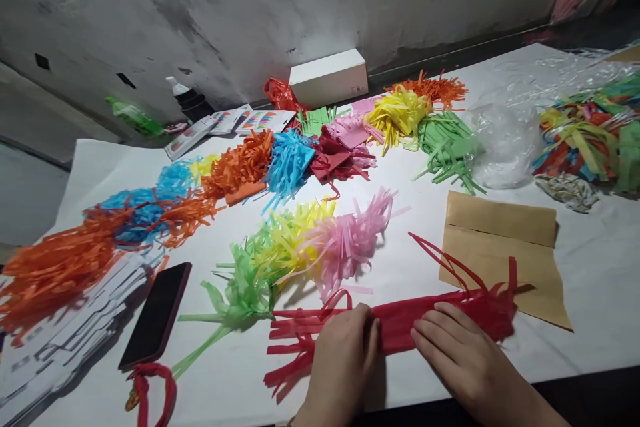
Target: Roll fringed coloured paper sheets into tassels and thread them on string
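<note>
head cam | red fringed paper (400,323) lying near the front of the bench (390,383), right end over some brown paper (500,233) | left hand (345,350): fingers bunched and curled on it, can't tell if they're pinching | right hand (463,353): fingers pretty straight, slightly spread, laid on top
</note>
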Tool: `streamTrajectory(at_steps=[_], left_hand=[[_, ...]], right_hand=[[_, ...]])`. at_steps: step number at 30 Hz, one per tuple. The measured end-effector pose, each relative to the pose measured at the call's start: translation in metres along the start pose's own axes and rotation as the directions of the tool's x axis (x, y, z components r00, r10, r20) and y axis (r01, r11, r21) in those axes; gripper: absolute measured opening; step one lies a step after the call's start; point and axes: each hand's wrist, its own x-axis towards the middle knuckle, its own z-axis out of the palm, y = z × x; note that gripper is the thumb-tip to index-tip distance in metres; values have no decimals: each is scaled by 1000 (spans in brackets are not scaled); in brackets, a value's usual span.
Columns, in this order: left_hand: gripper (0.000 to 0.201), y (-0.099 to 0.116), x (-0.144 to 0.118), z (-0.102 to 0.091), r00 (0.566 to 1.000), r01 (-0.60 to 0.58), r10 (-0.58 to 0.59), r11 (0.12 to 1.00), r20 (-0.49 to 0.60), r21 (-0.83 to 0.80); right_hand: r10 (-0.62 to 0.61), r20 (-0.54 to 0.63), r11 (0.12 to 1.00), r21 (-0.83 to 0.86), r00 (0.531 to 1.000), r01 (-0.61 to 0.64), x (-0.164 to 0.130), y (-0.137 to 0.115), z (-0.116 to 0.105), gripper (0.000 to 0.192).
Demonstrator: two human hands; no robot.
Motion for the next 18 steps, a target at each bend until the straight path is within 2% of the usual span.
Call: streamTrajectory(at_steps=[2, 4, 6, 7, 9, 13, 16, 18], left_hand=[[13, -1, -5, -3, 987, -62, 65, 998, -147, 23], [23, 2, -9, -1, 939, -188, 196, 981, -283, 55], [22, 5, -13, 5, 901, -311, 312, 949, -302, 52], [17, 6, -14, 9, 891, -359, 355, 933, -284, 38], [22, 6, -15, 16, 885, -407, 398, 913, -243, 14], [26, 0, -17, 21, 902, -382, 365, 924, -231, -28], [23, -3, -17, 17, 940, -286, 267, 956, -213, -64], [21, -3, -15, 13, 963, -216, 203, 975, -174, -56]], right_hand=[[-29, -1, 1000, -5, 1000, 29, 2, 2, -1, 36], [-71, -3, 997, -19, 997, 71, 8, 3, -5, 34], [-108, 2, 994, -17, 994, 108, 14, 2, -9, 33], [-110, 12, 994, -17, 994, 110, 16, 1, -9, 34], [-91, 26, 995, -28, 996, 92, 17, 0, -10, 37], [-30, 52, 999, -33, 998, 32, 9, 0, -9, 36], [138, 73, 990, -21, 988, -136, 5, 4, -8, 30], [253, 113, 965, -108, 961, -241, 6, 7, -7, 29]])
